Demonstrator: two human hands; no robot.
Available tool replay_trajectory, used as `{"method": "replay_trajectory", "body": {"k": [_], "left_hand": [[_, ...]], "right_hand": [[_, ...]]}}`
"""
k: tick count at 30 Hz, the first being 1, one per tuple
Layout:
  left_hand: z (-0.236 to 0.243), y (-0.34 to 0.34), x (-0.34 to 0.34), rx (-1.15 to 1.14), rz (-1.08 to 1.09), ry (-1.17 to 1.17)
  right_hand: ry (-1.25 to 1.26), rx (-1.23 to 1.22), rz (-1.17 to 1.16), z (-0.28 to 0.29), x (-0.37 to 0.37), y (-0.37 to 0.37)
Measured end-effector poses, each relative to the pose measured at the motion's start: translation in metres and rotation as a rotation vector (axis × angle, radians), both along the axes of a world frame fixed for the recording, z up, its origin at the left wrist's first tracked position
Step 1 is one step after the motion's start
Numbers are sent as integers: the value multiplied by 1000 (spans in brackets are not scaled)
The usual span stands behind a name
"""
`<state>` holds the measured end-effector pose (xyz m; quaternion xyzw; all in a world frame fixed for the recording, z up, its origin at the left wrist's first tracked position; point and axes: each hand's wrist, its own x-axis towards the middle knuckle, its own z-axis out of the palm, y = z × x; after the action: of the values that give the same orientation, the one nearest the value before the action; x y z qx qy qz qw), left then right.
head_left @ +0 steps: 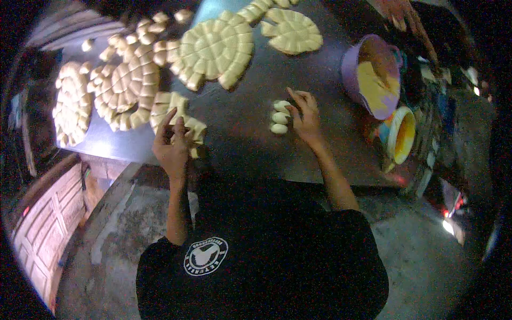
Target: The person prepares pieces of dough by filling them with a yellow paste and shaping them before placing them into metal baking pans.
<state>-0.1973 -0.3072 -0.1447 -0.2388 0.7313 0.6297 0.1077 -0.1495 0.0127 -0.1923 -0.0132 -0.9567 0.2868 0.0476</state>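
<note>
My left hand (pixel 173 146) is over the near end of a strip of cut pale dough (pixel 198 130), its fingers stretched and apart. Whether a fingertip presses on a piece there is hard to make out. Three small oval dough balls (pixel 280 117) lie in a short row on the dark table. Just right of them is my right hand (pixel 306 117), fingers spread, with the thumb close to the upper balls. Beyond my left hand lies a large round of dough (pixel 216 50), scored into many pieces.
More scored dough rounds (pixel 127 88) and loose pieces (pixel 144 32) cover the table's left side. Another round (pixel 292 32) lies at the back. At the right stand a purple tub (pixel 352 72) with yellow contents and a white-rimmed yellow bucket (pixel 393 136). Another person's hand (pixel 400 16) shows at the top right.
</note>
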Motion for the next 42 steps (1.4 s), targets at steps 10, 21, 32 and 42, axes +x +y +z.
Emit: {"method": "replay_trajectory", "body": {"k": [10, 21, 32, 42], "left_hand": [[-87, -12, 22, -1086, -148, 512], [-87, -2, 31, -1190, -87, 628], [100, 239, 208, 226, -689, 588], [119, 313, 227, 22, -513, 1323]], "right_hand": [[492, -4, 1062, -49, -57, -155], [-534, -888, 663, 20, 47, -15], [219, -1182, -145, 116, 221, 62], [341, -1195, -463, 171, 268, 92]]}}
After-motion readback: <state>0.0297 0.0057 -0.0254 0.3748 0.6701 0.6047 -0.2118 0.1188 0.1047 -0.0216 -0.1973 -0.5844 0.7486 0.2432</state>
